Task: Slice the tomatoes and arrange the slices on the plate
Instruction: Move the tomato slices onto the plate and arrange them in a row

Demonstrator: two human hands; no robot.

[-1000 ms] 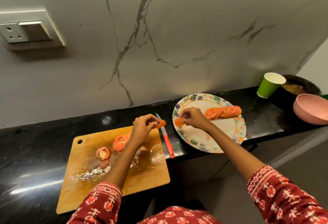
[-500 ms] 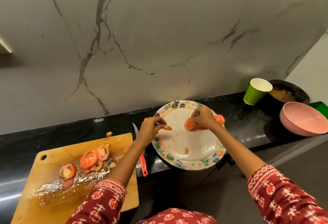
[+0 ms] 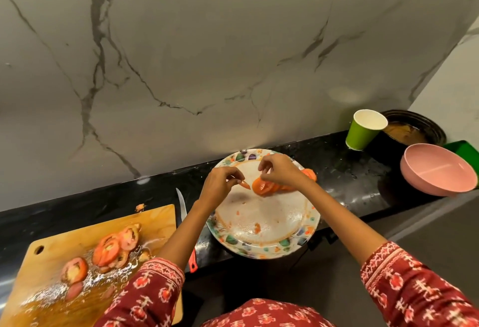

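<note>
Left hand (image 3: pixel 220 184) with slice (image 3: pixel 245 184) over plate (image 3: pixel 261 247)

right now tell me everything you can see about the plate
The plate is round with a white centre that looks like ceramic or melamine; its rim carries a colourful fruit-and-leaf pattern. It lies flat on the black counter, its near edge overhanging the front. The centre is smeared with juice and small tomato bits. An overlapping row of tomato slices lies on its far side. Both hands hover above it.
</note>
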